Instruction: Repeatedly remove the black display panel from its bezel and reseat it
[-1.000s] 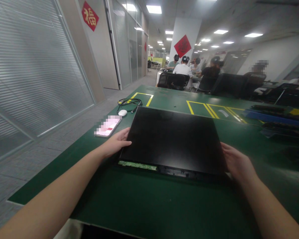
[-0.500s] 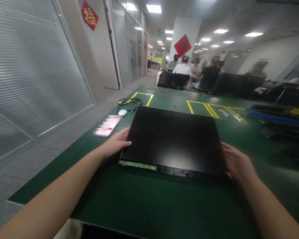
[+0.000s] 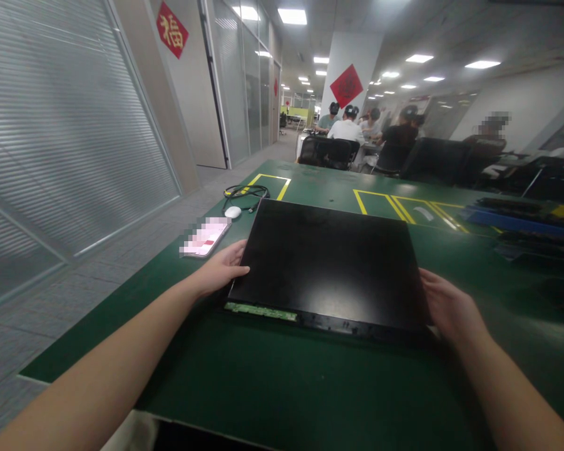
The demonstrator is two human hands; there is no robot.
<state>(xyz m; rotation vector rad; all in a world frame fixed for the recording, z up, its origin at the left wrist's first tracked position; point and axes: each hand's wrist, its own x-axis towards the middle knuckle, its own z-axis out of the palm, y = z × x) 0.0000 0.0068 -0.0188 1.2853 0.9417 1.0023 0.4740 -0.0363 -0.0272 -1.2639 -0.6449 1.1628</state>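
A black LCD screen panel [image 3: 328, 263], bare of any frame, is tilted toward me between my two hands above the green table [image 3: 282, 382]. Along its near edge runs a strip of green circuit board [image 3: 261, 311] on the left, with dark backing beside it. My left hand [image 3: 228, 268] grips the left edge, thumb at the front rim and fingers partly behind. At the right edge, my right hand [image 3: 451, 307] holds on with its fingers against the side; part of them is hidden.
A phone [image 3: 205, 238], a white mouse-like object [image 3: 233, 212] and a coiled black cable [image 3: 244, 193] lie left of the panel. Yellow tape marks [image 3: 385, 203] cross the far tabletop. Stacked dark parts with a blue tray [image 3: 511, 219] stand at the right. Several people sit beyond.
The whole view has shifted very slightly. My hands and the panel keep the same hold and pose.
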